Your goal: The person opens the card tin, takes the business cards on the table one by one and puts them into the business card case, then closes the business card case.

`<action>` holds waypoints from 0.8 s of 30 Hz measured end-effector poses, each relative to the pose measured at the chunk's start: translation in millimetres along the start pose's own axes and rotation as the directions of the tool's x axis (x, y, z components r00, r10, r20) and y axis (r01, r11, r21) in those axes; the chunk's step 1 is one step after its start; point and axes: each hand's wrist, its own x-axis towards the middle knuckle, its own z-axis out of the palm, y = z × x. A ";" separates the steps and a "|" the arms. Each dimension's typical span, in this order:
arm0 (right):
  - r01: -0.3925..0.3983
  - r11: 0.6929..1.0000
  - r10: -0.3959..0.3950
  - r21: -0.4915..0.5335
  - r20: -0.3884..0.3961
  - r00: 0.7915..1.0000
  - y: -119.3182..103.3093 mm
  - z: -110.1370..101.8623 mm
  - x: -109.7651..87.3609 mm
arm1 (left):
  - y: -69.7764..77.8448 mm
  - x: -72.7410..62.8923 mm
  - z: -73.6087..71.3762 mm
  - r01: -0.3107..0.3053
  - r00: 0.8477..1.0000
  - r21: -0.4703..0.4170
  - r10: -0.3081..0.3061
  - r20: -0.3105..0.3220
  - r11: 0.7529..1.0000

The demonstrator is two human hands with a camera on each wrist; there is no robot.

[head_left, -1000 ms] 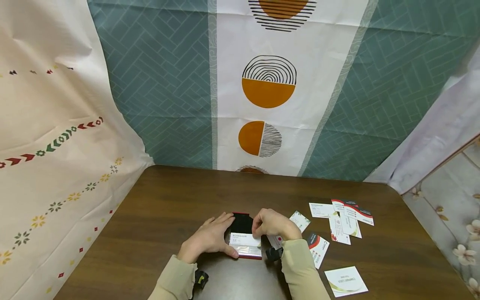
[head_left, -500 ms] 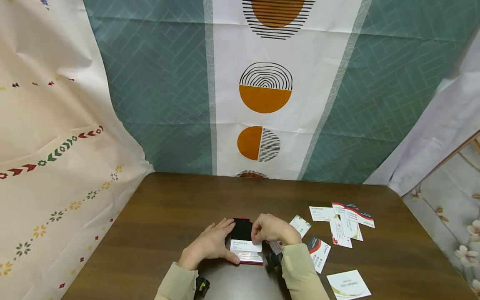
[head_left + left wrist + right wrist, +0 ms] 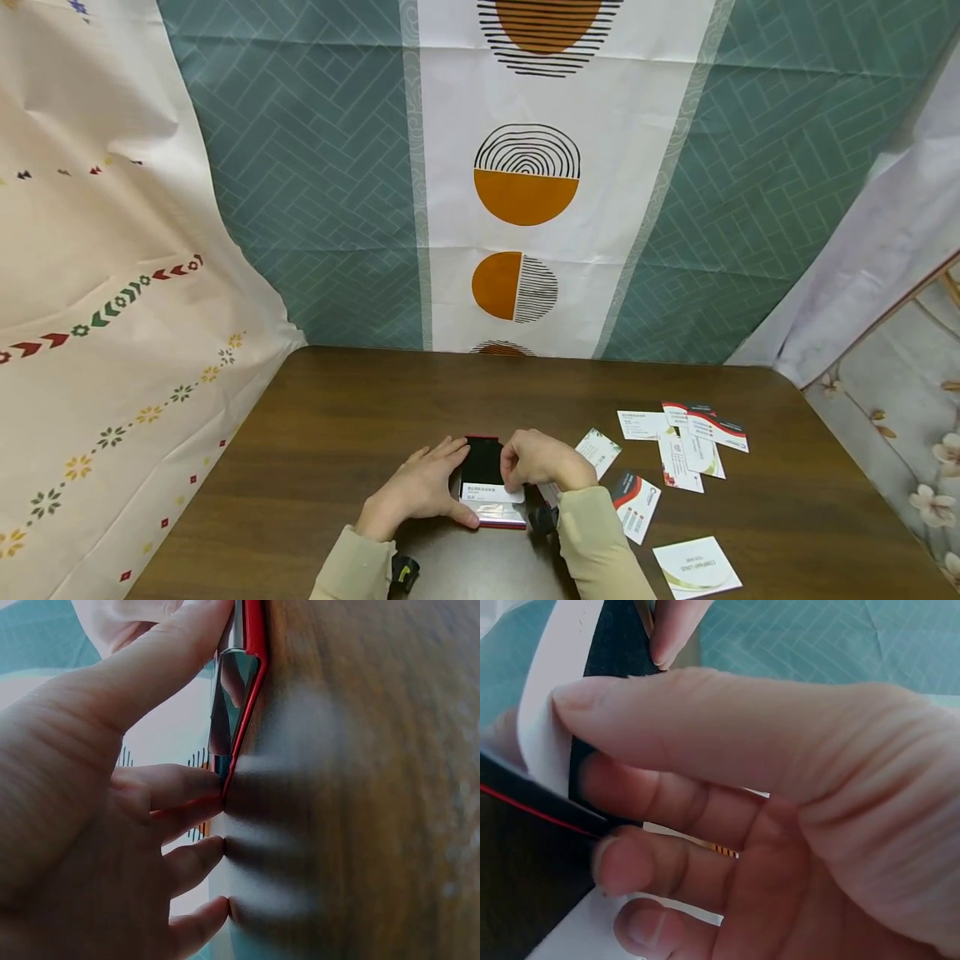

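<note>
A business card case (image 3: pixel 483 456) with a black inside, red edges and a shiny metal part lies unfolded on the table. A white business card (image 3: pixel 489 492) lies over its near half, its near part at the shiny pocket. My right hand (image 3: pixel 543 460) pinches that card's right side; in the right wrist view the card (image 3: pixel 551 712) bends upright under the thumb. My left hand (image 3: pixel 422 486) holds the case along its left side, thumb on the near end. The left wrist view shows the thumb on the metal part and the index finger against the red edge (image 3: pixel 244 724).
Right of my right hand lie loose business cards: a green-leaf one (image 3: pixel 597 452), a red-and-black one (image 3: pixel 636 507), and a larger white one (image 3: pixel 697 567) nearer. An overlapping group of cards (image 3: pixel 697 437) lies farther right. A patterned curtain (image 3: pixel 517 208) hangs behind the brown table (image 3: pixel 360 392).
The card has slid slightly nearer along the case, with my right hand moving along with it. My left hand stays in place on the case. The head view has shifted a little.
</note>
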 end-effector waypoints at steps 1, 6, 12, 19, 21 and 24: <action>0.004 1.000 -0.004 -0.002 -0.004 1.000 0.0 -0.9 -0.2 | 0.0 0.1 0.0 0.002 1.000 0.004 -0.002 0.001 1.000; 0.036 0.999 -0.035 0.023 -0.039 0.999 3.1 -13.4 -6.0 | 0.1 0.3 0.2 0.012 1.000 0.012 -0.012 0.011 1.000; 0.001 0.996 0.010 0.092 -0.123 0.992 17.2 -37.0 -21.0 | 0.1 1.6 0.4 0.003 1.000 0.022 -0.003 0.000 1.000; -0.099 0.994 0.106 0.048 -0.166 0.980 29.8 -49.6 -31.4 | 0.9 3.6 1.5 -0.004 1.000 0.021 0.004 0.003 1.000; -0.129 0.991 0.123 -0.026 -0.162 0.979 28.5 -48.7 -31.5 | 0.6 2.7 1.6 0.002 1.000 0.021 -0.002 0.003 1.000; -0.164 0.977 0.144 -0.134 -0.143 0.979 23.7 -44.0 -32.5 | -0.1 0.6 1.2 0.010 1.000 0.026 -0.010 0.002 1.000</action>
